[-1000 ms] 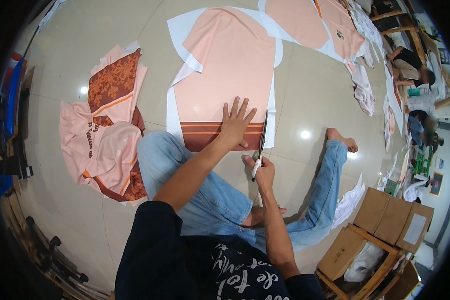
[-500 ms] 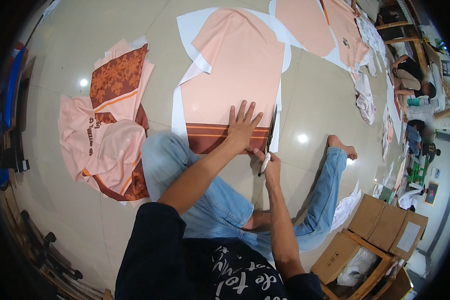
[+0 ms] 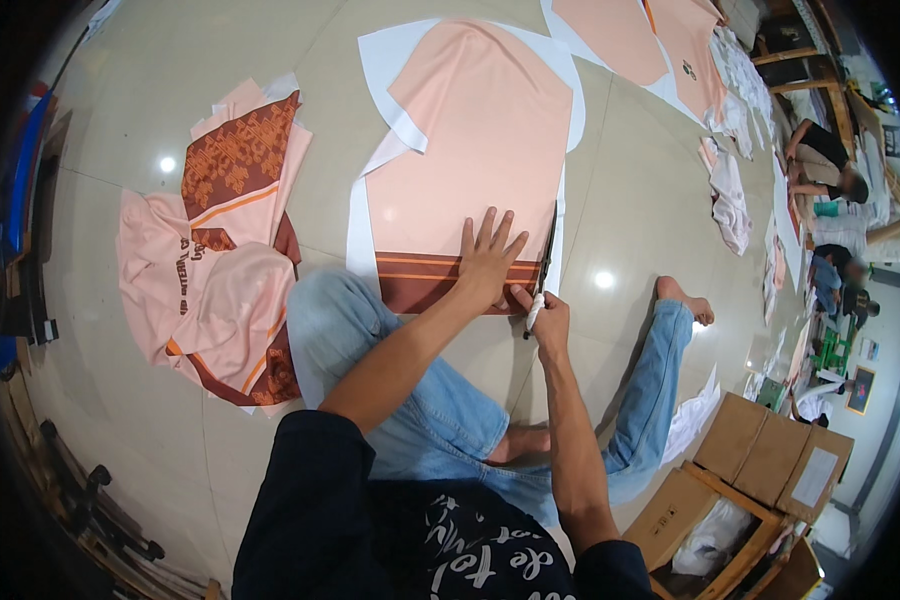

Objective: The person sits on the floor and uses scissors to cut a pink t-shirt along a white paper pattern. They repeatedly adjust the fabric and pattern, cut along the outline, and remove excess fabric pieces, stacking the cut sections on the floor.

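A peach fabric panel (image 3: 470, 150) with a white margin lies on the tiled floor in front of me. Across its near end runs a maroon band with orange stripes. My left hand (image 3: 487, 270) presses flat on that band, fingers spread. In my right hand (image 3: 547, 322) is a pair of scissors (image 3: 544, 275) with white-wrapped handles. Its blades lie along the panel's right edge, where the white margin meets the peach cloth. Part of the handles is hidden by my fingers.
Cut peach and maroon pieces (image 3: 235, 250) are heaped to my left. More peach panels (image 3: 610, 40) lie at the far right, near white scraps (image 3: 727, 200). Cardboard boxes (image 3: 750, 440) stand at the lower right. Other people (image 3: 825, 165) sit farther off on the right.
The scissors have moved slightly away from me along the right edge, their blades looking more closed. My left hand stays on the band; the whole view has shifted a little.
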{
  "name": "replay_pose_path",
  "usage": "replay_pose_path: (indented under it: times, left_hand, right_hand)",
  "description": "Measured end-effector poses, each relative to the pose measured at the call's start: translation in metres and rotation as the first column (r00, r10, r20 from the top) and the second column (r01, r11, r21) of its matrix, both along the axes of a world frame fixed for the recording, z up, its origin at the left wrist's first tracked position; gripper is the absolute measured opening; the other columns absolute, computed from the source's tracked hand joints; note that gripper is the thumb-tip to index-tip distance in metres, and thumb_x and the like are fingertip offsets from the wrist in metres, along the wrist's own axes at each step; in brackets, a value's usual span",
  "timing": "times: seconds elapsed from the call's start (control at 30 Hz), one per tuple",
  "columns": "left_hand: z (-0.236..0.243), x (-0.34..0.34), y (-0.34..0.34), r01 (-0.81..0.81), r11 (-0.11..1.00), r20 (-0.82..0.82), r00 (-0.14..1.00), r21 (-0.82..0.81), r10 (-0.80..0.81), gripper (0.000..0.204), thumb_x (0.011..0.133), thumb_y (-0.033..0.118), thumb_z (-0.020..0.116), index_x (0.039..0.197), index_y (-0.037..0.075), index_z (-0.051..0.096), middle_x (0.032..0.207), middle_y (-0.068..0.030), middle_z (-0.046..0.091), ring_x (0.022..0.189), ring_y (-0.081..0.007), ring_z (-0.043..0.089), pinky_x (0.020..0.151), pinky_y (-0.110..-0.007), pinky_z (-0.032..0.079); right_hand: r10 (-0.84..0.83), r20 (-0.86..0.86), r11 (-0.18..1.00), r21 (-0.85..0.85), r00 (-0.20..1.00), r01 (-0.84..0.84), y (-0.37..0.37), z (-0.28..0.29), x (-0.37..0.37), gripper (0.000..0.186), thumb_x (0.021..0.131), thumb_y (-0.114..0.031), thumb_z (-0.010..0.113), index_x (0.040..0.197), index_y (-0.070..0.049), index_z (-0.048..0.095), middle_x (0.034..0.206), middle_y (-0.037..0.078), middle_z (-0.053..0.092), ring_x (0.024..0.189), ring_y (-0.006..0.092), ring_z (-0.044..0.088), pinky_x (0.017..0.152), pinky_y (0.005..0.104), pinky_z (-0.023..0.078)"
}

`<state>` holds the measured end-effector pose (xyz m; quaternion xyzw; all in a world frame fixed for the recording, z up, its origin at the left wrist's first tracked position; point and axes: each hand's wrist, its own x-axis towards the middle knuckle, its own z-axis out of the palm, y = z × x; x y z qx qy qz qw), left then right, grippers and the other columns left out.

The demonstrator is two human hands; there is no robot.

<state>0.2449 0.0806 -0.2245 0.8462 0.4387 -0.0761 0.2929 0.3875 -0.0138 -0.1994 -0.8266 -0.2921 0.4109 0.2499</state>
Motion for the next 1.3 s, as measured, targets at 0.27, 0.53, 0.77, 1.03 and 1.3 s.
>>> replay_pose_path:
  times: [0.27, 0.53, 0.77, 1.03, 1.3]
  left_hand:
    - [-0.003, -0.001, 0.000, 0.002, 1.000, -0.003, 1.000, 0.018, -0.002, 0.140, 0.060, 0.051, 0.095, 0.169, 0.025, 0.011, 0.175, -0.0172, -0.005, 0.158, -0.0453, -0.011, 0.122, -0.071, 0.001]
    - [-0.002, 0.000, 0.000, 0.013, 1.000, -0.035, 0.999, 0.018, -0.012, 0.139, 0.060, 0.056, 0.093, 0.169, 0.027, 0.011, 0.175, -0.0155, -0.006, 0.159, -0.0444, -0.012, 0.122, -0.070, -0.003]
    - [-0.007, 0.001, -0.001, 0.012, 0.999, -0.044, 0.999, 0.038, -0.010, 0.140, 0.061, 0.057, 0.093, 0.169, 0.027, 0.009, 0.175, -0.0159, -0.007, 0.158, -0.0447, -0.013, 0.122, -0.069, -0.002]
    - [-0.004, 0.002, 0.001, 0.028, 1.000, -0.052, 0.998, -0.003, -0.028, 0.137, 0.063, 0.058, 0.091, 0.169, 0.026, 0.011, 0.174, -0.0162, -0.011, 0.158, -0.0442, -0.016, 0.122, -0.070, -0.003]
    - [-0.002, 0.001, 0.002, 0.049, 0.999, -0.104, 0.993, -0.001, -0.049, 0.132, 0.064, 0.061, 0.090, 0.168, 0.024, 0.018, 0.174, -0.0166, -0.012, 0.158, -0.0446, -0.017, 0.122, -0.069, -0.004]
  right_hand:
    - [0.015, -0.034, 1.000, 0.012, 0.999, -0.015, 0.019, -0.005, 0.006, 0.045, 0.082, -0.043, 0.088, 0.086, -0.001, 0.074, 0.070, 0.000, 0.064, 0.061, 0.0095, 0.054, 0.054, 0.0272, 0.040]
    - [-0.022, -0.116, 0.998, 0.053, 0.993, 0.028, 0.041, -0.003, 0.007, 0.046, 0.083, -0.042, 0.087, 0.094, 0.002, 0.078, 0.077, 0.003, 0.070, 0.063, 0.0107, 0.059, 0.055, 0.0268, 0.042]
    - [-0.048, -0.148, 0.997, 0.056, 0.988, 0.057, 0.054, -0.004, 0.011, 0.047, 0.082, -0.042, 0.088, 0.091, 0.003, 0.076, 0.075, 0.004, 0.069, 0.062, 0.0117, 0.060, 0.054, 0.0265, 0.042]
    - [-0.092, -0.206, 0.990, 0.084, 0.974, 0.112, 0.070, 0.003, 0.008, 0.041, 0.079, -0.042, 0.090, 0.074, -0.008, 0.068, 0.059, -0.002, 0.056, 0.048, 0.0098, 0.052, 0.048, 0.0263, 0.039]
    - [-0.080, -0.147, 0.993, 0.076, 0.986, 0.092, 0.085, 0.005, 0.006, 0.045, 0.078, -0.044, 0.090, 0.076, -0.004, 0.070, 0.061, -0.001, 0.057, 0.050, 0.0105, 0.052, 0.047, 0.0278, 0.038]
